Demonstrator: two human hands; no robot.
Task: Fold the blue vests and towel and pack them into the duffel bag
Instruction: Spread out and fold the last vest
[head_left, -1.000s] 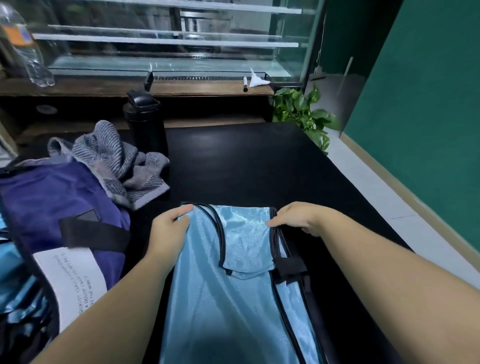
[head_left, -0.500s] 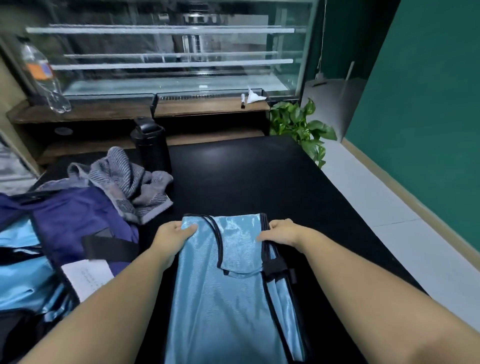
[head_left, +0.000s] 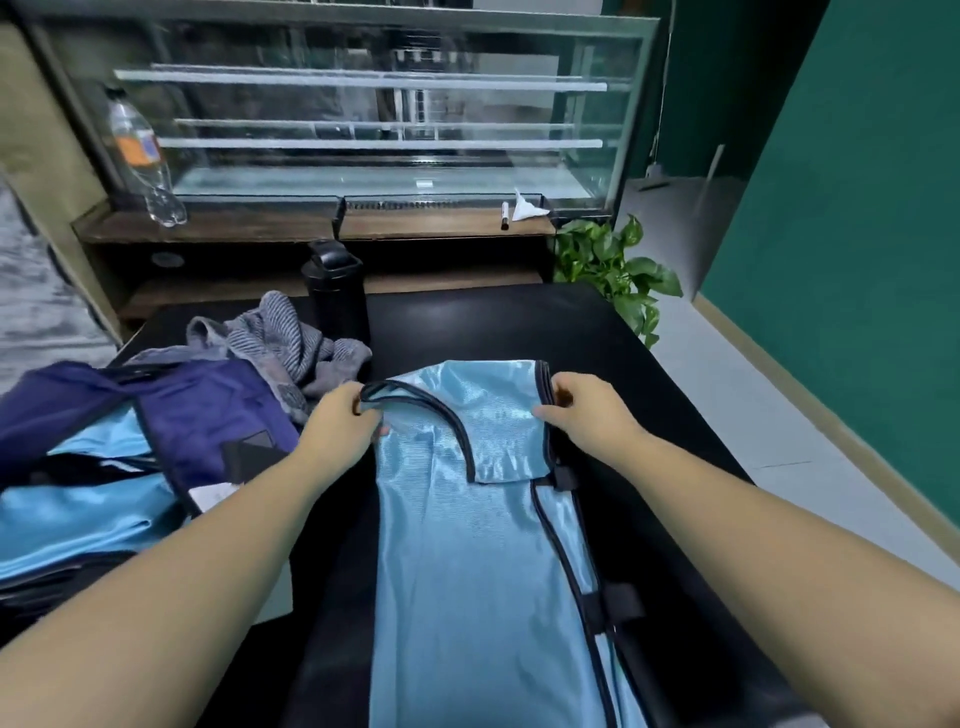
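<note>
Blue vest (head_left: 467, 545) runs lengthwise away across bare black table (head_left: 519, 327); left hand (head_left: 340, 421) and right hand (head_left: 584, 415) pinch its far corners.

Vest (head_left: 467, 545) lies lengthwise on the table (head_left: 519, 332), centre to 6 o'clock, its far end pinched between left hand (head_left: 340, 421) at its 11 o'clock corner and right hand (head_left: 582, 415) at its 1 o'clock corner. Bag (head_left: 208, 415) sits at 9 o'clock with another vest (head_left: 67, 509) in it; towel (head_left: 291, 343) behind the bag at 10 o'clock, flask (head_left: 335, 296) just behind the towel. Shelf (head_left: 311, 226) beyond the table at 12 o'clock carries a bottle (head_left: 140, 156) on its left; plant (head_left: 618, 270) at 1 o'clock off the table's far right corner.
</note>
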